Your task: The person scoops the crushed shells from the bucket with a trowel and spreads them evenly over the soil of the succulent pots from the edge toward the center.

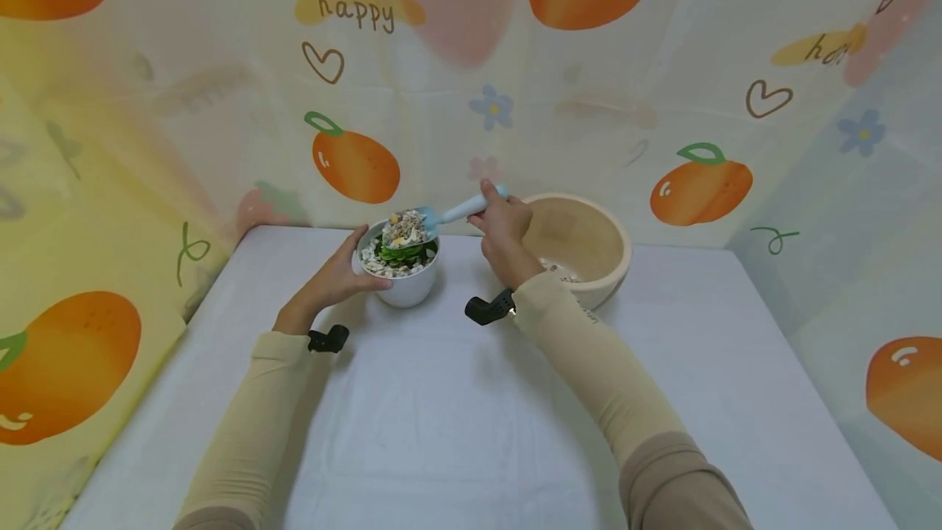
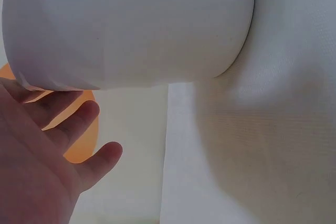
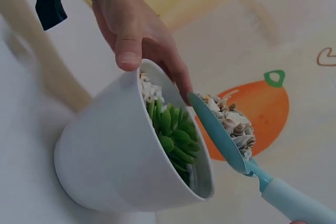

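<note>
Against the rim of a white flowerpot [image 1: 407, 293], my left hand [image 1: 331, 275] holds on with the thumb at the front and fingers behind. A green succulent [image 3: 176, 132] grows in the pot, ringed by white pebbles [image 3: 151, 91]. My right hand [image 1: 508, 231] grips the pale blue handle of a small garden trowel [image 3: 220, 132]. Heaped on its blade are small shells [image 3: 235, 124], held just over the pot's opening. In the left wrist view, the pot's smooth side fills the top, and some fingers of the hand [image 2: 37, 156] stand away from it.
A large beige basin [image 1: 599, 291] stands right of the pot, partly behind my right forearm, with some shell bits [image 1: 561, 271] at its bottom. A white cloth covers the table [image 1: 427, 424]. Behind it hangs a fruit-printed curtain [image 1: 456, 96].
</note>
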`<state>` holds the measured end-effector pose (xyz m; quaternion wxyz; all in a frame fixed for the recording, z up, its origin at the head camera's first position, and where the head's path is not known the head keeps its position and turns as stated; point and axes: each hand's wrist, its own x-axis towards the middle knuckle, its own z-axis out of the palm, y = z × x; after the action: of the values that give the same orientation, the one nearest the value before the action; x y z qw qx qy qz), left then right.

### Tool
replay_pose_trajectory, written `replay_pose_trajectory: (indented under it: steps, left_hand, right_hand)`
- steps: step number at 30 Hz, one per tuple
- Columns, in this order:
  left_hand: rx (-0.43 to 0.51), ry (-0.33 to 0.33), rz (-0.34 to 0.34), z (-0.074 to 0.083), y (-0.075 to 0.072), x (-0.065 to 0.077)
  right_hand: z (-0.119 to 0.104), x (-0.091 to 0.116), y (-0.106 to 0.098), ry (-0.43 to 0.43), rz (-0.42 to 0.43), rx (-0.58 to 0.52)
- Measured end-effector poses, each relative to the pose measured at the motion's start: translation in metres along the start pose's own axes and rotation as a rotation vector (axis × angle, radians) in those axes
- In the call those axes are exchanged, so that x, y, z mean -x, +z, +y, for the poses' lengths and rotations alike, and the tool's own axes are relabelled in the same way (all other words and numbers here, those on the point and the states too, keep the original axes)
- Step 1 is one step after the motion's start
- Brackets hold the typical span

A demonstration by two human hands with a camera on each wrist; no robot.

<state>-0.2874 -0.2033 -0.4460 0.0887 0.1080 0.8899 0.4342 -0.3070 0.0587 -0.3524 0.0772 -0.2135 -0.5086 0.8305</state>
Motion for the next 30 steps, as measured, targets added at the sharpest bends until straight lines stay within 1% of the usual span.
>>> replay_pose_trajectory:
  steps: [6, 10, 16, 20, 22, 30]
  left_hand:
    - [0.015, -0.023, -0.010, -0.007, 0.004, -0.005]
    - [0.021, -0.030, 0.003, -0.010, 0.006, -0.005]
    - [0.026, -0.031, 0.037, -0.007, 0.009, -0.003]
    - [0.012, -0.032, 0.044, -0.003, 0.011, -0.001]
    - [-0.002, -0.033, 0.039, -0.002, 0.010, 0.000]
    - [-0.024, -0.002, -0.011, 0.003, -0.001, -0.002]
  right_hand:
    - [0.008, 0.001, 0.004, -0.026, 0.015, 0.038]
    - [0.012, 0.002, 0.006, -0.068, 0.018, 0.084]
    - [0.013, 0.006, 0.008, -0.148, 0.007, 0.139]
    - [0.013, 0.009, 0.008, -0.199, 0.001, 0.172]
    - [0.012, 0.011, 0.009, -0.223, -0.007, 0.180]
    - [0.014, 0.016, 0.014, -0.313, -0.014, 0.289]
